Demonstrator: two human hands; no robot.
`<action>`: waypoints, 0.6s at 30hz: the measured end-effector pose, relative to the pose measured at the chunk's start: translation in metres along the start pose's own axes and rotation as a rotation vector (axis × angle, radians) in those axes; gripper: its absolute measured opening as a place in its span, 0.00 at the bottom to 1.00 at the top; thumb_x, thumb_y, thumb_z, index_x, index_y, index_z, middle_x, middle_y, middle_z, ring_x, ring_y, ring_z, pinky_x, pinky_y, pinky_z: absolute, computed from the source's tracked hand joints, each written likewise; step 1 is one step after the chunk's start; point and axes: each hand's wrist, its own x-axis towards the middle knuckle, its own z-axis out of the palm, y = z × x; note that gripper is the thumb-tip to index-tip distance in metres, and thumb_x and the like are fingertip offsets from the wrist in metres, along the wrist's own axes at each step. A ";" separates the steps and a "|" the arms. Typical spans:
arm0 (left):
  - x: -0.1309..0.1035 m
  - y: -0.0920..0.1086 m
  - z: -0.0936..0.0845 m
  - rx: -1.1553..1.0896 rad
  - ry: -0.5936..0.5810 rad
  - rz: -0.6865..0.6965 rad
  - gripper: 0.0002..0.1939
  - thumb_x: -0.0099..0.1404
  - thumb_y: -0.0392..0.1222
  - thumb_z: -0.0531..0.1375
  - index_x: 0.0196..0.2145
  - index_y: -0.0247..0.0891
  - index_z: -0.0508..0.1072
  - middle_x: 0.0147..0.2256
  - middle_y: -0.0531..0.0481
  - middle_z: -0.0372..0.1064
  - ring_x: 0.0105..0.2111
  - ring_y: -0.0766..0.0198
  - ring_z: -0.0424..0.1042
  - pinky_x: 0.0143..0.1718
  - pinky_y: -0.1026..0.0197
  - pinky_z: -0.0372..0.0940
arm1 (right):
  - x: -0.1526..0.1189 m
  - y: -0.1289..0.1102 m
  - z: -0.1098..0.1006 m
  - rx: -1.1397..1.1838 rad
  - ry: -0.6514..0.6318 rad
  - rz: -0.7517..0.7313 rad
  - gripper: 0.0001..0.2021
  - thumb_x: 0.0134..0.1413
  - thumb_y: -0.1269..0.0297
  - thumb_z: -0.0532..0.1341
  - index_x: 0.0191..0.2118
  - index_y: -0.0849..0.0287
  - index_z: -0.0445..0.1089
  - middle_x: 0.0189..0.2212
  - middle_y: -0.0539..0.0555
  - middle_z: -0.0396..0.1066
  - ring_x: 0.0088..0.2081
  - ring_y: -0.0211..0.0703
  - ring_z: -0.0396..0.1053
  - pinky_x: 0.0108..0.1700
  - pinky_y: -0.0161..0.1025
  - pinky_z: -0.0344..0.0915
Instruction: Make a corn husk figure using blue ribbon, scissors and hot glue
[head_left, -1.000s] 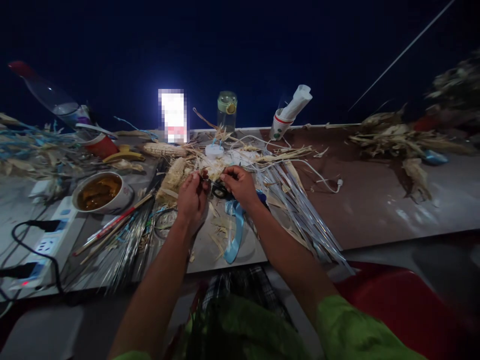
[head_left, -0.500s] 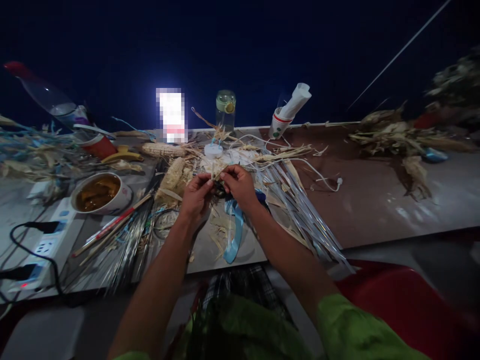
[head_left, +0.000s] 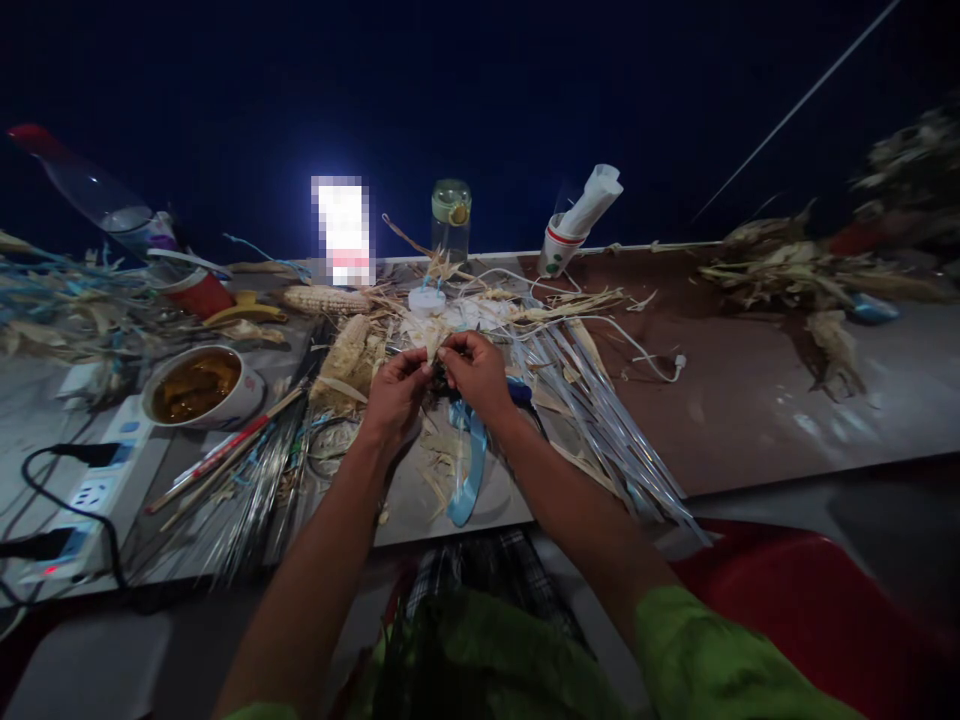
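Note:
Over the middle of the table, my left hand [head_left: 397,395] and my right hand [head_left: 476,372] meet, thumbs and fingers pinched. Between the fingertips is a small pale strip of corn husk [head_left: 433,352], with both hands on it. Something dark sits beneath the fingers, mostly hidden. A light blue ribbon [head_left: 471,470] lies below my right wrist. Left of my left hand are loose dry husks [head_left: 349,370] and a corn cob [head_left: 326,300]. Just beyond my fingers stands a small white tub [head_left: 427,301].
A bowl of brown liquid [head_left: 199,385], a power strip [head_left: 94,490] and a bundle of thin wires [head_left: 259,500] lie left. Clear plastic strips [head_left: 600,420] and a white cable [head_left: 637,350] lie right. Behind stand a glass bottle [head_left: 451,225] and a paper cup [head_left: 561,248].
My left hand has shifted slightly down, and the pale husk strip stands out more between the fingertips. The right hand has turned a little; the other things stay in place.

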 end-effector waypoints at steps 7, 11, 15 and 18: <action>0.001 -0.001 -0.005 0.039 -0.023 -0.020 0.16 0.42 0.37 0.70 0.29 0.33 0.70 0.23 0.52 0.69 0.22 0.71 0.68 0.26 0.68 0.62 | -0.001 -0.002 0.000 -0.002 -0.020 0.018 0.04 0.45 0.65 0.58 0.27 0.58 0.62 0.13 0.41 0.58 0.14 0.29 0.55 0.19 0.30 0.53; 0.000 -0.001 -0.005 0.076 -0.001 -0.004 0.16 0.42 0.37 0.69 0.29 0.33 0.70 0.24 0.53 0.69 0.22 0.71 0.67 0.28 0.66 0.63 | -0.002 -0.004 0.000 -0.027 -0.045 0.033 0.05 0.45 0.64 0.58 0.27 0.58 0.61 0.12 0.41 0.58 0.14 0.30 0.56 0.20 0.30 0.54; 0.000 -0.002 -0.003 0.120 0.053 0.029 0.14 0.44 0.37 0.68 0.29 0.34 0.70 0.24 0.54 0.67 0.23 0.71 0.67 0.28 0.66 0.62 | -0.001 -0.002 0.000 -0.028 -0.041 0.042 0.05 0.46 0.64 0.58 0.26 0.58 0.62 0.12 0.42 0.59 0.14 0.30 0.56 0.20 0.30 0.54; -0.001 0.002 -0.001 0.095 0.157 0.103 0.13 0.45 0.36 0.67 0.29 0.35 0.70 0.24 0.56 0.66 0.22 0.74 0.65 0.27 0.69 0.61 | 0.004 -0.001 -0.004 -0.027 0.044 0.035 0.06 0.46 0.63 0.57 0.26 0.58 0.61 0.17 0.43 0.61 0.15 0.29 0.56 0.20 0.30 0.53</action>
